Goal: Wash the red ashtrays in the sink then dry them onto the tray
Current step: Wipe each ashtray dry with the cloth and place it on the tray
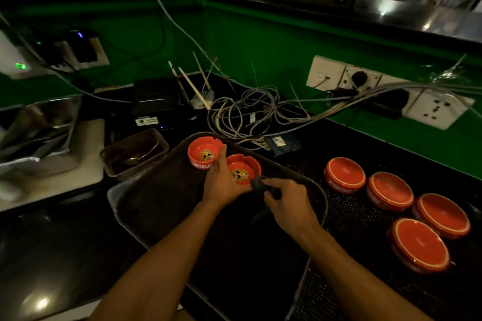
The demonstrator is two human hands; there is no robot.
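Red ashtrays: six total. Two upright [205, 151] [243, 168] at 12 o'clock; four inverted [344, 174] [390, 190] [442, 214] [420, 243] at 3 o'clock. Tray [156, 198]: one.

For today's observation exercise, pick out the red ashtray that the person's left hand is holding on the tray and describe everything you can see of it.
The ashtray is round, glossy red, and looks like glazed ceramic or hard plastic. Notches cut its thick rim. A pale printed emblem sits at the bottom of its bowl. It stands upright at the far part of the dark tray, close beside a second upright ashtray. The left hand cups its near-left side, and the right hand presses a dark cloth against its near rim.
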